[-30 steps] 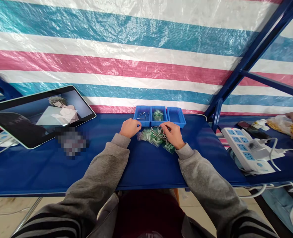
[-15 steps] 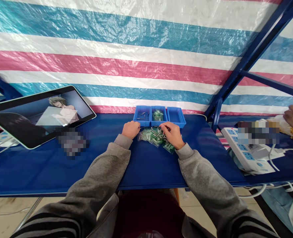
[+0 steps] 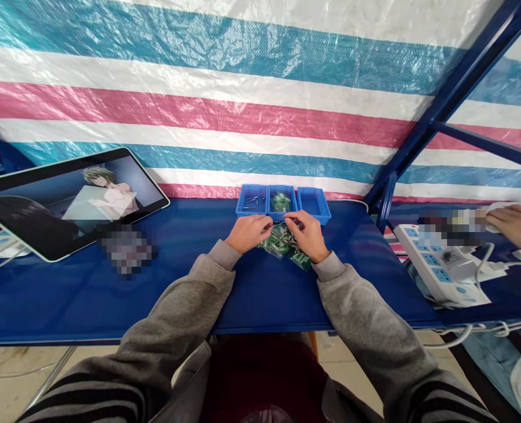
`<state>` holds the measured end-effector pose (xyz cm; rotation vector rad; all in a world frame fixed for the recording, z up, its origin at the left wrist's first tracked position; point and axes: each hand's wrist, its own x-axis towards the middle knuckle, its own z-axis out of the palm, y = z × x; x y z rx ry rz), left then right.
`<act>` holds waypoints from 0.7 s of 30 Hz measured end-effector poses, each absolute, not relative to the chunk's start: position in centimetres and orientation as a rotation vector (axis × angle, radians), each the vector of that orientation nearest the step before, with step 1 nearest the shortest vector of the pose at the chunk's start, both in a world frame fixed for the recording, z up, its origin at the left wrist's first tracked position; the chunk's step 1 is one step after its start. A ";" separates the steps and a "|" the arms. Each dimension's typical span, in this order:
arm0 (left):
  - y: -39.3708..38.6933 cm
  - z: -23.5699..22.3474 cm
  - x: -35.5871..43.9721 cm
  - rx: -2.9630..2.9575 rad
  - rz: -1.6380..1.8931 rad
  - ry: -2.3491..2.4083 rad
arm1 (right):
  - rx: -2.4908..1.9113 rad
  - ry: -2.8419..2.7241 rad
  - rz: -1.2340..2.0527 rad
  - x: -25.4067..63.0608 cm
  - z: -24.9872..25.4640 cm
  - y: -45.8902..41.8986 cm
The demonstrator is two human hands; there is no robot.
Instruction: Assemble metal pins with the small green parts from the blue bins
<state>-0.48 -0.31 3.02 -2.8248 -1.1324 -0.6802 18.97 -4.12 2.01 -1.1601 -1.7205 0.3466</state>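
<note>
Both hands are over a pile of clear plastic bags [image 3: 278, 242] with green pieces and metal screw-like parts in and on them. My left hand [image 3: 248, 232] is closed in a pinch at the pile's left side, its fingertips near the middle bin. Facing it from the right, my right hand [image 3: 308, 237] pinches just above the pile; anything in either pinch is too small to name. Behind stand three joined blue bins: the left bin [image 3: 244, 210] has a few thin metal pieces, the middle bin [image 3: 273, 215] holds pale green pieces, and the right bin [image 3: 314, 202] shows a bare floor.
A tablet-like screen [image 3: 66, 202] leans at the left of the blue table [image 3: 269, 299], with a blurred-out object in front of it. At right, a white power strip [image 3: 423, 258] with plugs and cables stands near another person's hand [image 3: 516, 226]. A striped sheet [image 3: 243, 111] hangs behind.
My left hand has moved right across the bags toward my right hand, which stays almost in place. The other person's hand at the right has shifted left and down.
</note>
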 end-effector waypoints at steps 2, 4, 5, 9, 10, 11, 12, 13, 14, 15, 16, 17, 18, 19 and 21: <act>-0.4 2.4 -0.2 -2.854 -0.743 -1.071 | -1.161 -1.743 0.352 19.0 1.9 -4.1; -0.4 1.9 0.0 -2.867 -0.827 -1.045 | -1.158 -1.758 0.349 19.1 1.9 -4.0; -0.4 1.7 0.1 -2.873 -0.876 -1.038 | -1.157 -1.759 0.343 19.1 1.8 -4.0; -0.6 1.2 0.4 -2.885 -1.102 -1.050 | -1.158 -1.738 0.324 19.1 1.8 -3.9; -0.6 1.1 0.5 -2.884 -1.168 -1.060 | -1.160 -1.734 0.324 19.1 1.8 -3.9; -0.7 1.0 0.6 -2.881 -1.238 -1.069 | -1.161 -1.730 0.322 19.1 1.8 -3.9; -0.7 0.9 0.6 -2.875 -1.310 -1.080 | -1.163 -1.726 0.320 19.1 1.8 -3.9; -0.8 0.8 0.7 -2.866 -1.384 -1.092 | -1.164 -1.722 0.317 19.1 1.8 -3.9; -0.8 0.8 0.8 -2.855 -1.456 -1.105 | -1.164 -1.716 0.313 19.1 1.8 -3.9; -0.9 0.7 0.9 -2.848 -1.519 -1.118 | -1.164 -1.713 0.310 19.1 1.8 -3.9; -0.9 0.7 0.9 -2.844 -1.572 -1.132 | -1.165 -1.711 0.308 19.1 1.8 -3.9; -1.0 0.7 1.0 -2.839 -1.618 -1.148 | -1.166 -1.710 0.307 19.1 1.8 -3.9; -1.1 0.7 1.0 -2.835 -1.655 -1.166 | -1.167 -1.709 0.307 19.1 1.8 -3.9; -1.1 0.7 1.1 -2.827 -1.686 -1.185 | -1.169 -1.707 0.307 19.1 1.9 -3.9; -1.2 0.7 1.2 -2.803 -1.734 -1.229 | -1.167 -1.703 0.305 19.1 1.9 -4.0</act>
